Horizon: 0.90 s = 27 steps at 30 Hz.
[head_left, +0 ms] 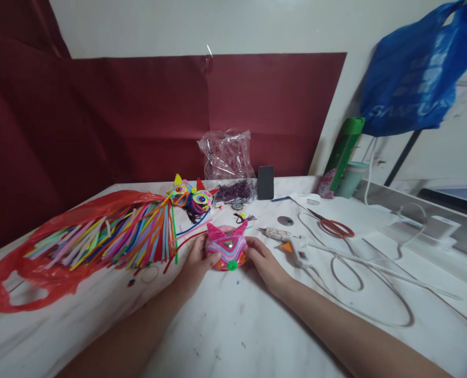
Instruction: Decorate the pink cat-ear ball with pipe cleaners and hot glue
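Note:
Between my two hands is a pink pipe-cleaner animal head with two pointed ears, wavy pink and purple bands and a round green nose. My left hand grips its left side, thumb on the front. On the other side, my right hand holds the right edge with fingers curled round it. A white glue gun lies just right of my right hand, near a small orange triangle. Two finished-looking colourful animal heads sit behind, up and to the left.
Many pipe cleaners lie on a red plastic bag at left. Orange-handled scissors and looping white cables are at right. A clear plastic bag, a dark phone-like slab and a green can stand at the back.

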Motion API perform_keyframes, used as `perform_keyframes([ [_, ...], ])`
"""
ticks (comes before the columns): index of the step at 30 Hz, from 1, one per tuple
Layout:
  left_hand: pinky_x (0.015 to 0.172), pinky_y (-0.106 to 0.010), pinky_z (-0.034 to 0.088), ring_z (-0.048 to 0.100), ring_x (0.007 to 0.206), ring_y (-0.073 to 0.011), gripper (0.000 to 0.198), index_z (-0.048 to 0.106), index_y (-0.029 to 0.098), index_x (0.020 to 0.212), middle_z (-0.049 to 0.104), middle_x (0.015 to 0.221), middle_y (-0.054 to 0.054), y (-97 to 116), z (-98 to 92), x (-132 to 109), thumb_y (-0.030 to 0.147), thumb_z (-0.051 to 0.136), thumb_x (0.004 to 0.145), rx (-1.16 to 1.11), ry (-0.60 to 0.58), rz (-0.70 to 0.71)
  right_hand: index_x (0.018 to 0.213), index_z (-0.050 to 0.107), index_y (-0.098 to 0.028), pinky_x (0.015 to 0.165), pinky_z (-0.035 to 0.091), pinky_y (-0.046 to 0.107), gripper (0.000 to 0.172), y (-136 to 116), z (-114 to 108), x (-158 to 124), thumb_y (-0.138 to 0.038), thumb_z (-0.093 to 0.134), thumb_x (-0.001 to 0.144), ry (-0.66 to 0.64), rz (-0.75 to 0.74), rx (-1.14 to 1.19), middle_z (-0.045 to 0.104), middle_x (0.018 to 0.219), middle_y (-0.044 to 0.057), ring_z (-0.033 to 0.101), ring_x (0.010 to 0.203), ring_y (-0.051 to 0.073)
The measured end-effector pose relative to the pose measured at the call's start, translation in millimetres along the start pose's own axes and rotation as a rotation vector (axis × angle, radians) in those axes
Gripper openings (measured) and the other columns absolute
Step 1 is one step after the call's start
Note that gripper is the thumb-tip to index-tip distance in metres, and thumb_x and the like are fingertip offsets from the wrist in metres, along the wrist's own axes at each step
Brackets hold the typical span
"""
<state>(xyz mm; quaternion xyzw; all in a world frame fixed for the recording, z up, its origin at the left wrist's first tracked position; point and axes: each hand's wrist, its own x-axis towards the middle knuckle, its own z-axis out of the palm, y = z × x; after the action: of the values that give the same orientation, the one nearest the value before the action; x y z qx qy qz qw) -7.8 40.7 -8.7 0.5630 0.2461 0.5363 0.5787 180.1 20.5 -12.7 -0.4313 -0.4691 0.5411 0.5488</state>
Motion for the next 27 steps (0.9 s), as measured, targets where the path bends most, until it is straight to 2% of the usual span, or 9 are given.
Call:
perform_keyframes([
  [8, 0.095, -0.040, 0.050, 0.063, 0.114, -0.0292, 0.056, 0.058, 0.020, 0.122, 0.068, 0.122, -0.011, 0.8, 0.6, -0.7, 0.029, 0.080, 0.071, -0.005, 0.054, -0.031, 0.100, 0.062, -0.022, 0.064, 0.045, 0.031, 0.029, 1.7, -1.0, 1.9, -0.035, 0.064, 0.074, -0.002, 0.004, 0.001, 0.069, 0.091, 0.002, 0.060, 0.075, 0.018],
  [16, 0.095, -0.038, 0.050, 0.063, 0.115, -0.0283, 0.056, 0.058, 0.022, 0.121, 0.067, 0.126, -0.010, 3.0, 2.8, 0.8, 0.030, 0.079, 0.070, -0.003, 0.057, -0.054, 0.099, 0.064, -0.023, 0.065, 0.046, 0.030, 0.026, 0.5, -1.9, 1.0, -0.036, 0.065, 0.076, -0.002, 0.002, 0.000, 0.070, 0.095, 0.002, 0.061, 0.076, 0.019],
  [19, 0.094, -0.039, 0.049, 0.063, 0.113, -0.0281, 0.056, 0.057, 0.022, 0.122, 0.066, 0.126, -0.010, 2.6, 1.8, 1.6, 0.030, 0.079, 0.071, 0.002, 0.056, -0.061, 0.109, 0.063, -0.024, 0.072, 0.050, 0.033, 0.039, -3.4, 0.9, -1.3, -0.041, 0.071, 0.075, -0.043, -0.024, 0.005, 0.070, 0.103, 0.005, 0.064, 0.086, 0.022],
  [23, 0.091, -0.039, 0.050, 0.065, 0.109, -0.0283, 0.058, 0.056, 0.021, 0.121, 0.068, 0.121, -0.010, 1.0, 1.3, -0.9, 0.031, 0.081, 0.069, 0.023, 0.052, -0.097, 0.121, 0.058, -0.026, 0.094, 0.048, 0.040, 0.062, -5.0, 6.6, -3.6, -0.040, 0.084, 0.066, -0.067, -0.085, 0.057, 0.068, 0.116, 0.006, 0.063, 0.105, 0.025],
  [25, 0.091, -0.040, 0.050, 0.065, 0.109, -0.0293, 0.059, 0.057, 0.021, 0.120, 0.068, 0.120, -0.011, 1.4, 2.5, -1.2, 0.035, 0.080, 0.068, 0.034, 0.025, -0.117, 0.120, 0.057, -0.026, 0.097, 0.047, 0.041, 0.067, -5.6, 8.4, -4.3, -0.038, 0.087, 0.062, -0.076, -0.080, 0.112, 0.069, 0.115, 0.005, 0.063, 0.106, 0.025],
  [27, 0.095, -0.042, 0.048, 0.063, 0.112, -0.0300, 0.056, 0.059, 0.020, 0.118, 0.067, 0.121, -0.011, 5.8, 5.2, 1.6, 0.041, 0.078, 0.070, 0.084, 0.057, -0.114, 0.118, 0.058, -0.026, 0.093, 0.050, 0.041, 0.064, -7.4, 9.1, -4.9, -0.041, 0.087, 0.062, -0.102, -0.042, 0.214, 0.071, 0.111, 0.005, 0.065, 0.102, 0.026],
])
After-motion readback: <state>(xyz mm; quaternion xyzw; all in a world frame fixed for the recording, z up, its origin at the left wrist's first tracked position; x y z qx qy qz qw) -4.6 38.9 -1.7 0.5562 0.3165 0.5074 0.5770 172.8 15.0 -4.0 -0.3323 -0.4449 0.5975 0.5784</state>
